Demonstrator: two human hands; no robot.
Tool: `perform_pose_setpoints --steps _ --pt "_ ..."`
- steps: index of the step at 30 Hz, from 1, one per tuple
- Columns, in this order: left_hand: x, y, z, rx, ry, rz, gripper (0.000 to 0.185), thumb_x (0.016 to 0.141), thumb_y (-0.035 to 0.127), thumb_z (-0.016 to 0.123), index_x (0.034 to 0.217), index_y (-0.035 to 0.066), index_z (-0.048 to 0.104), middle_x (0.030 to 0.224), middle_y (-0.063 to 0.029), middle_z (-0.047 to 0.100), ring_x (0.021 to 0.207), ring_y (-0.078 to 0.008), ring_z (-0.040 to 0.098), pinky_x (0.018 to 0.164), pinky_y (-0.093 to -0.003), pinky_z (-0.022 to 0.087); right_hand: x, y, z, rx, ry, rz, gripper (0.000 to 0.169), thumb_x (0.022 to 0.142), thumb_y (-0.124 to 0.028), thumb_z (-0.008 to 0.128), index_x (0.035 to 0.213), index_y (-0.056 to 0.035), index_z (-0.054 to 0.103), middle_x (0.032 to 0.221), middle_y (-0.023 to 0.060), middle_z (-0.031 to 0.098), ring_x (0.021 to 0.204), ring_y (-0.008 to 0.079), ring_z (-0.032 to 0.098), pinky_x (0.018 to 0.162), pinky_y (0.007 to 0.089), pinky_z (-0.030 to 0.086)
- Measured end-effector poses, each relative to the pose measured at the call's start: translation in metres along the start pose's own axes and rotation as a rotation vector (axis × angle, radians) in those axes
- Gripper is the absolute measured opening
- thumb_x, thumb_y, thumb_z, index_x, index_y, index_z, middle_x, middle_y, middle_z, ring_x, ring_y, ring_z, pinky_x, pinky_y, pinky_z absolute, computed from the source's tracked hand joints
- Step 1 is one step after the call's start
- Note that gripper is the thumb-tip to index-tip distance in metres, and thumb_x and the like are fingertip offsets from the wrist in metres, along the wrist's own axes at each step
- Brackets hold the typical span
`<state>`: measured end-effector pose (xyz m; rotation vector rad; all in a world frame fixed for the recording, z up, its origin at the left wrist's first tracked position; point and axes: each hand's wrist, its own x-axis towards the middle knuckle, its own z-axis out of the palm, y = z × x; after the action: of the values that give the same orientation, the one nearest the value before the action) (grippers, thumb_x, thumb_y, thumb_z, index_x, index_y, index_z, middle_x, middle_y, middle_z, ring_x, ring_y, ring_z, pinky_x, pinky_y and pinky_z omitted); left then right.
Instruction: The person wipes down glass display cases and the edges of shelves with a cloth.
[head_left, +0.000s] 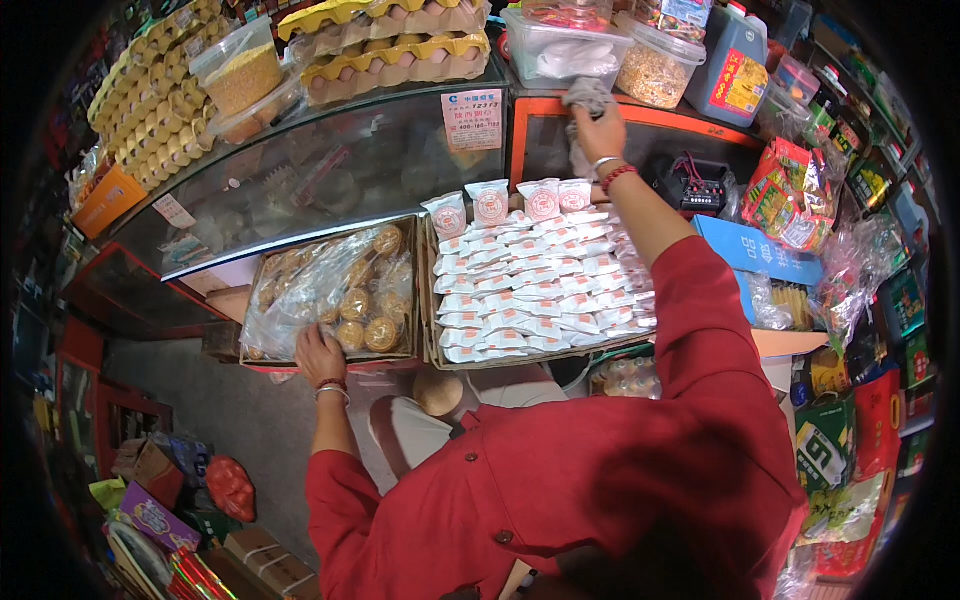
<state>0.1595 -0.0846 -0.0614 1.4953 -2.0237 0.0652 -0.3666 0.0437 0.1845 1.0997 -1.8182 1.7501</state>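
Note:
My right hand (602, 133) is raised at the orange-framed display case (712, 124), gripping a crumpled grey cloth (590, 97) just in front of a clear plastic tub (574, 58). My left hand (321, 352) rests on the front edge of a cardboard box (414, 300) of round golden pastries (381, 334), partly covered with clear plastic film (311, 289). Whether its fingers pinch the film or the edge, I cannot tell. Beside that box, a second carton (431, 322) holds rows of small white wrapped packets (525, 285), with several upright ones (491, 202) along its back.
Egg trays (397, 64) and a tub of yellow grain (244, 71) stand on the glass counter (300, 169). A large jug (726, 67) is at the back right. Packaged goods crowd the right side; cartons and a red bag (230, 487) lie on the floor at left.

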Motion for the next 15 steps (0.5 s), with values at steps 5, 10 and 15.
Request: perform_pose_setpoints --steps 5,10,15 --pt "0.003 0.009 0.002 -0.032 -0.014 -0.008 0.035 0.088 0.021 0.05 0.116 0.003 0.061 0.118 -0.0148 0.059 0.115 -0.0347 0.052 0.099 -0.0463 0.039 -0.022 0.006 0.069 0.081 -0.138 0.056 0.022 0.083 -0.017 0.06 0.099 -0.0034 0.067 0.1 0.0205 0.068 0.095 0.0375 0.065 0.086 0.0419 0.051" --pt "0.006 0.013 -0.003 -0.045 -0.034 0.008 0.035 0.088 0.021 0.05 0.116 0.003 0.061 0.118 -0.0159 0.059 0.114 -0.0359 0.053 0.098 -0.0466 0.04 -0.021 -0.002 0.094 -0.084 -0.235 0.025 0.023 0.078 -0.014 0.06 0.097 -0.0014 0.067 0.1 0.024 0.066 0.094 0.0406 0.064 0.084 0.0439 0.051" --pt "0.005 0.012 -0.006 -0.036 -0.046 0.007 0.035 0.088 0.02 0.05 0.117 0.003 0.061 0.118 -0.0164 0.059 0.113 -0.0362 0.053 0.098 -0.0466 0.04 -0.006 0.015 0.054 -0.136 -0.346 -0.02 0.029 0.076 -0.015 0.064 0.103 -0.005 0.069 0.099 0.0198 0.069 0.093 0.0356 0.067 0.085 0.0413 0.053"
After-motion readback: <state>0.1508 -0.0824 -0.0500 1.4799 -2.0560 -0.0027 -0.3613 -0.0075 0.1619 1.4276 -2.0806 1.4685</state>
